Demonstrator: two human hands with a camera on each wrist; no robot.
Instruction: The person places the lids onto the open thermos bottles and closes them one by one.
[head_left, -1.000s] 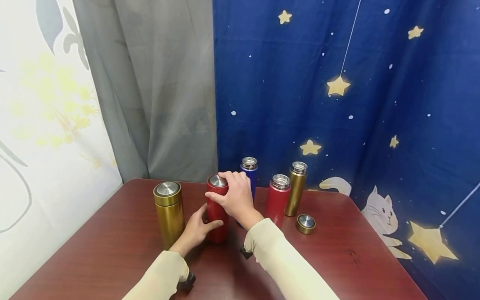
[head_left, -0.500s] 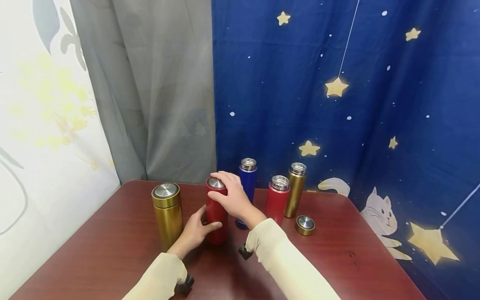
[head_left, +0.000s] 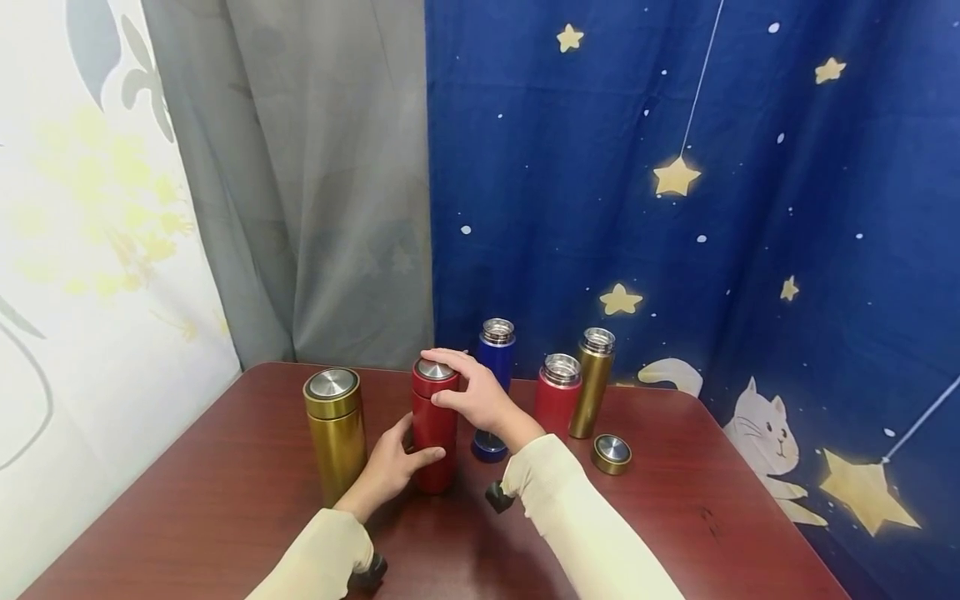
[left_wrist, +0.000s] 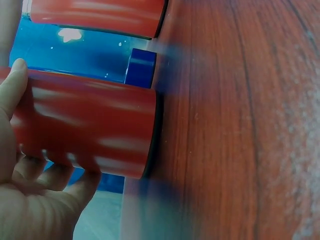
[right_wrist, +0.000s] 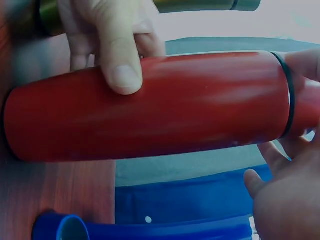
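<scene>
A red thermos flask (head_left: 432,433) stands upright on the table, its lid (head_left: 437,375) topped with a brushed metal disc. My left hand (head_left: 392,460) grips the flask's body from the left, thumb across the near side. In the left wrist view its fingers (left_wrist: 82,187) curl behind the red wall. My right hand (head_left: 483,400) holds the lid from the right, with the thumb at the front and fingers over the top. A dark ring (right_wrist: 290,95) shows between body and lid in the right wrist view. Whether the lid is loose is not visible.
A lidded gold flask (head_left: 335,433) stands close left of my left hand. Lidless blue (head_left: 495,358), red (head_left: 557,400) and gold (head_left: 592,387) flasks stand at the back right. A blue lid (head_left: 490,447) and a gold lid (head_left: 612,453) lie on the table (head_left: 675,500).
My right hand has shifted around the lid, its thumb sliding rightward along the front, so more of the lid and seam shows. My left hand keeps its grip and the flask stays in place.
</scene>
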